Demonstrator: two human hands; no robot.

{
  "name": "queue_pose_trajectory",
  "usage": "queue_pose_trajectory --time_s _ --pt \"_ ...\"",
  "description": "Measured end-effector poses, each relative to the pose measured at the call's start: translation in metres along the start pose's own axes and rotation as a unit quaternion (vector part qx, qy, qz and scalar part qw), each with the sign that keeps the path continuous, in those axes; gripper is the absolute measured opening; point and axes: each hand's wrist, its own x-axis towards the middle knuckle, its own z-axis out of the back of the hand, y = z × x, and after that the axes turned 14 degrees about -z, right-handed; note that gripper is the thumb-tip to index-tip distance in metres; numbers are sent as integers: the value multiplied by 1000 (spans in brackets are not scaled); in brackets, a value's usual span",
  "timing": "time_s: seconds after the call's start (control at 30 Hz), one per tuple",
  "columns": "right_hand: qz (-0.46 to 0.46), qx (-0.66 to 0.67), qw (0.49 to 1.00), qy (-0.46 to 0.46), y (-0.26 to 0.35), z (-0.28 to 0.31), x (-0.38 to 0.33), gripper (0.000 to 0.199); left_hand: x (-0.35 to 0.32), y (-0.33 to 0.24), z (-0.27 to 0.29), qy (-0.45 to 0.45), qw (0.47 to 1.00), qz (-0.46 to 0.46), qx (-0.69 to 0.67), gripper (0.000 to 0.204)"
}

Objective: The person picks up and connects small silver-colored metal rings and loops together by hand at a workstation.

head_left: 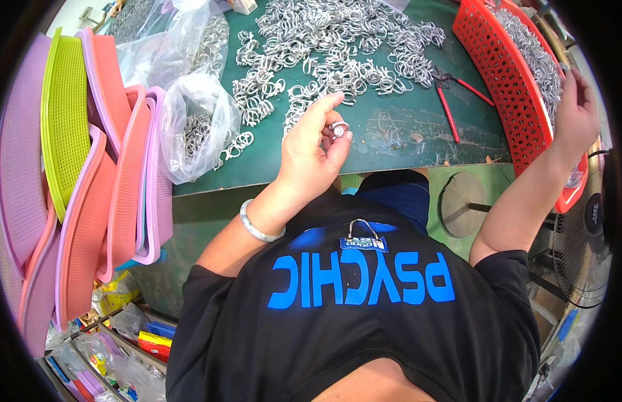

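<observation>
My left hand (309, 144) is closed above the front edge of the green table. Its thumb and fingers pinch a small silver metal ring (338, 129). Out at the far right, my right hand (579, 110) hovers at the outer side of the long red basket (502, 80), fingers curled and pressed together. Whatever they hold, if anything, is too small to name. Small grey metal pieces (525, 43) fill that basket. Beyond my left hand spreads a large loose heap of silver metal rings (338, 47).
Pliers (450, 100) with red handles lie spread on the green table (405, 130). Clear plastic bags (197, 120) holding metal pieces stand at the left. Nested purple, orange and green plastic baskets (66, 114) rise beside them. A round stool (461, 201) and a fan (582, 234) are at lower right.
</observation>
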Motion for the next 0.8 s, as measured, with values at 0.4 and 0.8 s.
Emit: queue_pose_trajectory --time_s 0.4,0.8 --pt "68 84 936 335 30 -48 -91 28 3 -13 10 20 994 -18 104 44" --pt "-80 270 707 648 72 -73 -211 18 2 -21 20 27 996 4 90 58"
